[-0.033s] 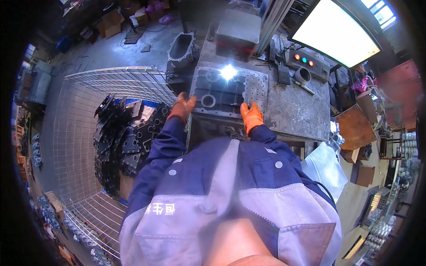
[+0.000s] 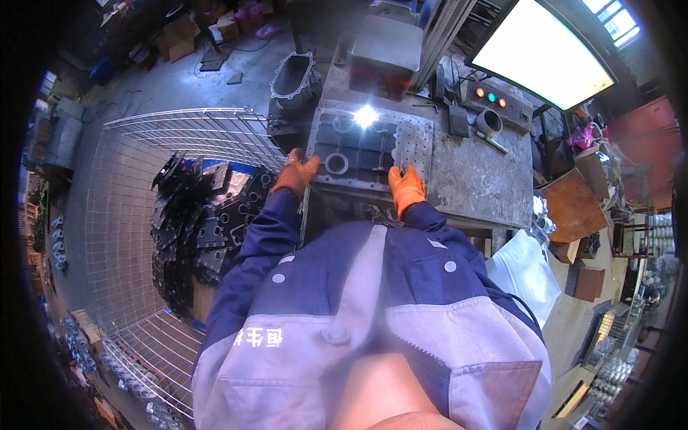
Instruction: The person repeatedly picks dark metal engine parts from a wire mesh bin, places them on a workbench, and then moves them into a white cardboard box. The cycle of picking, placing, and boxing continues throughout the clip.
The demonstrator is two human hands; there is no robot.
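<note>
A dark flat metal plate [image 2: 364, 159] with a round ring-shaped opening lies on a grey perforated fixture plate [image 2: 416, 143] on the bench. Both my hands wear orange gloves. My left hand [image 2: 295, 173] grips the plate's near left edge, its thumb toward the plate and its other fingers partly hidden. At the near right corner, my right hand [image 2: 406, 188] holds the edge, with its fingertips pointing away from me. A bright white glare covers part of the plate's far side.
Left of me stands a wire basket [image 2: 183, 113] holding a heap of black plates [image 2: 208, 233]. A hollow metal housing [image 2: 292, 77] is behind it. On the bench are a button box [image 2: 502, 99], a short tube [image 2: 489, 122] and a lit screen [image 2: 542, 50].
</note>
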